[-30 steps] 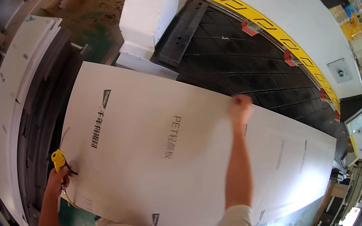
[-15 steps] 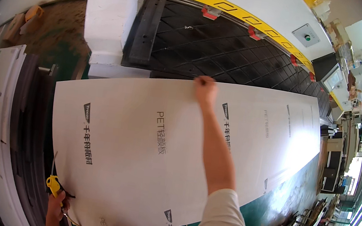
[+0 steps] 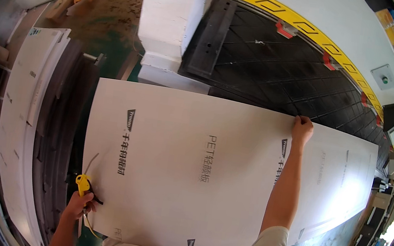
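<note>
Lower left, the left hand (image 3: pixel 78 205) grasps a yellow air gun (image 3: pixel 82 185), seemingly so its nozzle (image 3: pixel 92 161) points away; right hand (image 3: pixel 302 131), fingers curled, grip unclear, is at the far edge of a central white board (image 3: pixel 162 198)

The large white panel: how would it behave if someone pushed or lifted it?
The large white panel is probably stiff: its upper left corner shows no droop. The glare on its right end suggests a smooth, perhaps slippery face. Being broad and long, it may be awkward to lift.
</note>
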`<state>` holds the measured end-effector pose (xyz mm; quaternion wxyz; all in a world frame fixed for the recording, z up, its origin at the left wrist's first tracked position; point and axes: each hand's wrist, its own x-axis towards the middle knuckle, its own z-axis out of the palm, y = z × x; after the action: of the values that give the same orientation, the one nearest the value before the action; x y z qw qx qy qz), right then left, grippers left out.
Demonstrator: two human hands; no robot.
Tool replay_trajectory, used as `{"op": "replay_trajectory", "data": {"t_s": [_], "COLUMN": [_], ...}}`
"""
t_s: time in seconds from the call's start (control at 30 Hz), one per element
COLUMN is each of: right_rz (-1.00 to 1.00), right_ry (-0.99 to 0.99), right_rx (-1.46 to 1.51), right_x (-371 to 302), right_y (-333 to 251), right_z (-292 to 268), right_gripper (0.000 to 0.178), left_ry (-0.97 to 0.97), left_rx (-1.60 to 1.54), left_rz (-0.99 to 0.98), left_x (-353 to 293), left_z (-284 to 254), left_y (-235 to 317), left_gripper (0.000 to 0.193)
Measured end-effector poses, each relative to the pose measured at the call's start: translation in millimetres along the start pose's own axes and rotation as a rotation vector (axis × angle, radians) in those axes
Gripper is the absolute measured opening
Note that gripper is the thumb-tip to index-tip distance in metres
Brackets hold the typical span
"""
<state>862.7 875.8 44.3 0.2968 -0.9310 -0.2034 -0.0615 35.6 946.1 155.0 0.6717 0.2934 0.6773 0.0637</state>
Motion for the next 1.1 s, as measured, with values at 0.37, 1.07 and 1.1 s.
{"op": "replay_trajectory", "data": {"t_s": [0.37,1.07,1.1], "right_rz": [-0.311,0.267,0.29], "right_ry": [-0.016,-0.662,-0.673], "right_rx": [0.145,0.819,0.886], "right_x": [-177.9,-396.9,-404.1], "right_y": [-227.0,-478.9,-467.0], "right_z": [89.2,147.5,138.6], "right_gripper": [0.007,0.024,0.024], "left_ry": [-0.212,0.002,-0.018], "left_rx": [0.088,-0.011,0.075], "left_rz": [-0.122,-0.041,-0.004], "left_x": [8.7,78.4,77.4], "left_z": [-18.8,-302.2,-297.0], "left_y": [7.0,-2.3,4.3], "left_gripper": [0.024,0.018,0.019]}}
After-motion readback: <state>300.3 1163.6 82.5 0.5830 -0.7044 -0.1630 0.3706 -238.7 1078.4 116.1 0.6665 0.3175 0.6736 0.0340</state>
